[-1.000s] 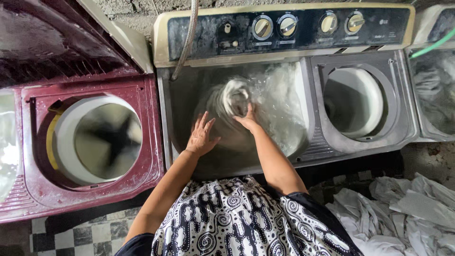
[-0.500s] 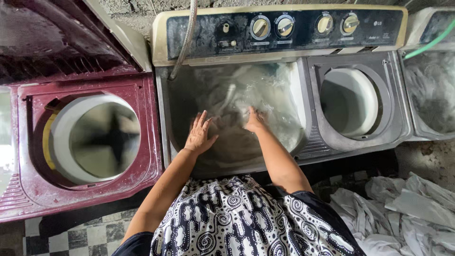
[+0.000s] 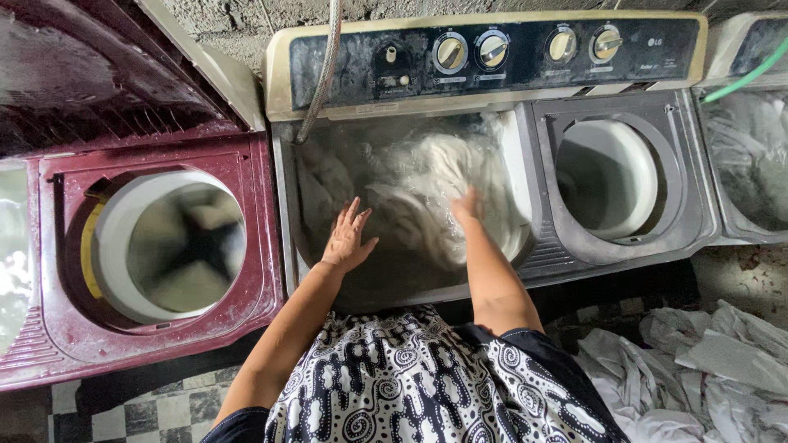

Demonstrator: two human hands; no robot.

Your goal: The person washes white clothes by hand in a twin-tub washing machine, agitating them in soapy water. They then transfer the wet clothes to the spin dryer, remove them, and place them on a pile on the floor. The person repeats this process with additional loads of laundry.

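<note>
I lean over a grey twin-tub washing machine. Its wash tub holds murky water and white laundry. My left hand hovers flat with fingers spread over the water at the tub's left. My right hand reaches into the white laundry, fingers partly buried in the wet cloth. Whether it grips the cloth cannot be told. The round spin tub to the right stands open.
A maroon washing machine with its lid raised stands to the left, its drum blurred. A hose hangs into the wash tub. A heap of white cloth lies on the floor at right. Another tub of laundry is at far right.
The white laundry has swirled round in the tub. My right hand has moved from a bunched piece at the back onto the cloth at the right. My left hand stays spread.
</note>
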